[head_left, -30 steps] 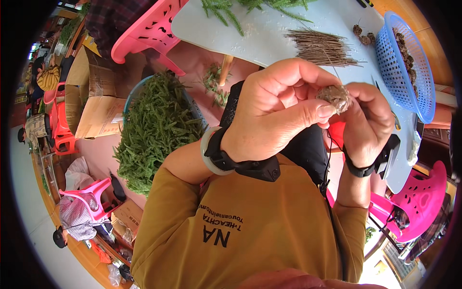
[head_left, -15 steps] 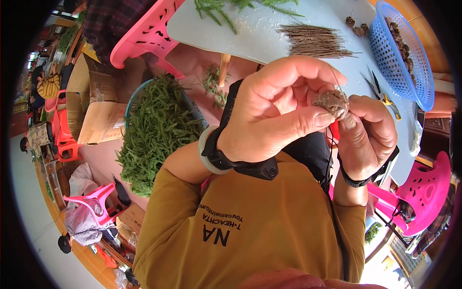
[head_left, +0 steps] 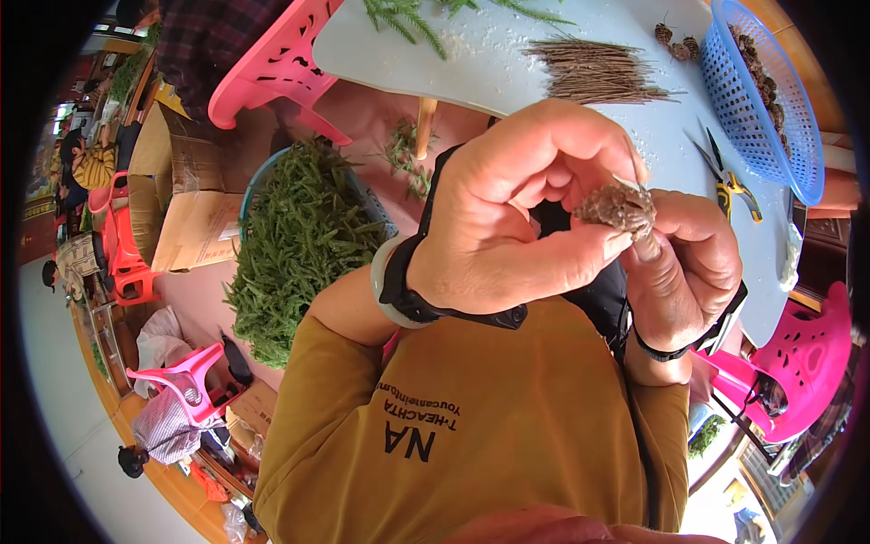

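A small brown pine cone (head_left: 616,208) is held up between my two hands, above the near edge of the table. The thumb and fingertips of my left hand (head_left: 517,218) pinch it from one side, and a thin wire or stem shows by the left fingertips. At its other end, my right hand (head_left: 681,272) grips it with thumb and bent forefinger. On the table beyond lies a bundle of thin brown sticks or wires (head_left: 598,71). Yellow-and-black pliers (head_left: 730,185) rest to the right of my hands with jaws apart.
A blue plastic basket (head_left: 757,109) with pine cones stands at the right, several loose cones (head_left: 675,43) beside it. Green sprigs (head_left: 426,18) lie on the table (head_left: 408,63). A tub of greenery (head_left: 299,245), a cardboard box (head_left: 190,208) and pink chairs (head_left: 272,72) stand around me.
The pine cone has turned in my fingers, so its scaly side shows more. My hands have shifted slightly; both still hold it.
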Action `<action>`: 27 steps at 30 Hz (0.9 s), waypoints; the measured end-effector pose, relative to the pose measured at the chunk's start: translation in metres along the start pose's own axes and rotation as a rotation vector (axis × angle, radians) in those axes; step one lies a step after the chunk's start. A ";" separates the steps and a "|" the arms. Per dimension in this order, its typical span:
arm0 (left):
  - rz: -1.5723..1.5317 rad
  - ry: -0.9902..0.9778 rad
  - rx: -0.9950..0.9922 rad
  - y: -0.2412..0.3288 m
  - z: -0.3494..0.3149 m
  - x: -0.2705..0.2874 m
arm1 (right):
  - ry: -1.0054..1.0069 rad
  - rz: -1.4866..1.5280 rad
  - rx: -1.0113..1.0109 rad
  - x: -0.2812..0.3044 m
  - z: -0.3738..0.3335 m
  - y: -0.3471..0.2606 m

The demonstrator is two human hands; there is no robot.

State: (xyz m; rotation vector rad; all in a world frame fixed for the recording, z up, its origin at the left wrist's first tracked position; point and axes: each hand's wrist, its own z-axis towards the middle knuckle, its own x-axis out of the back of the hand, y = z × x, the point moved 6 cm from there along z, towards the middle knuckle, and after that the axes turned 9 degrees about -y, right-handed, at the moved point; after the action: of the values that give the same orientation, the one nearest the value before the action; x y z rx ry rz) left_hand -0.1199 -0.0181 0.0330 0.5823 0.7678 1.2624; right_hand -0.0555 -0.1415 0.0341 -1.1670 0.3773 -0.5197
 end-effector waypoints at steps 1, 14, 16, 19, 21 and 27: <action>-0.002 -0.006 -0.005 0.001 0.000 0.001 | -0.005 0.015 0.011 -0.001 0.000 0.000; 0.167 0.029 -0.006 0.010 0.002 0.000 | -0.099 0.131 -0.035 -0.014 -0.004 0.007; 0.135 0.031 -0.010 0.008 0.001 0.000 | -0.088 0.167 -0.051 -0.014 -0.004 0.006; 0.069 0.034 -0.015 0.005 0.001 0.001 | -0.060 0.240 -0.083 -0.016 -0.005 0.007; 0.097 0.026 -0.039 0.006 0.001 0.002 | 0.004 0.270 -0.098 -0.016 -0.006 0.009; 0.055 0.107 -0.001 -0.001 -0.003 -0.001 | -0.012 0.546 -0.149 -0.018 -0.004 0.013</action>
State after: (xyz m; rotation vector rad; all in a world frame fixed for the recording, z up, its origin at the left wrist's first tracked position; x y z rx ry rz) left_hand -0.1218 -0.0188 0.0307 0.5416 0.8450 1.3525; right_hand -0.0700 -0.1306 0.0209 -1.1483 0.7063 -0.0080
